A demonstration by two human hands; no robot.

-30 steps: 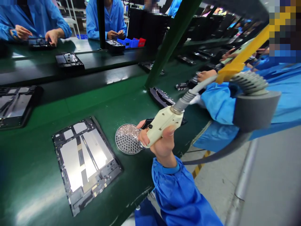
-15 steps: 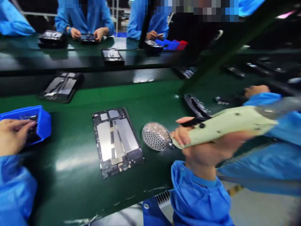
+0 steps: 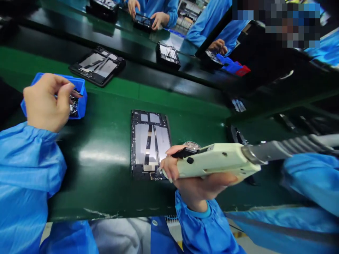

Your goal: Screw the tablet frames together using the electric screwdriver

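My right hand (image 3: 185, 180) grips a pale green electric screwdriver (image 3: 212, 160) with a black lever and a ribbed grey cable sleeve. Its nose reaches the lower right part of an opened tablet (image 3: 137, 151), which lies flat with its silver battery panels and dark ribbon cables showing; the bit itself is hidden. Partly behind the tool sits a round metal dish (image 3: 192, 144) of screws. Over a blue bin (image 3: 84, 95) of small dark and shiny parts, my left hand (image 3: 47, 100) is closed in a pinch. A thin dark piece shows by its fingertips, too small to name.
Another opened tablet (image 3: 99, 67) lies beyond the bin. Farther back, a stack of devices (image 3: 168, 54) stands on the dark line. Co-workers in blue sleeves (image 3: 164, 10) handle devices across from me. A co-worker's blue sleeve (image 3: 309, 176) is close on the right.
My right hand has brought the screwdriver from the screw dish leftward to the tablet's lower edge. My left hand has risen slightly from inside the bin. The view has tilted and shifted.
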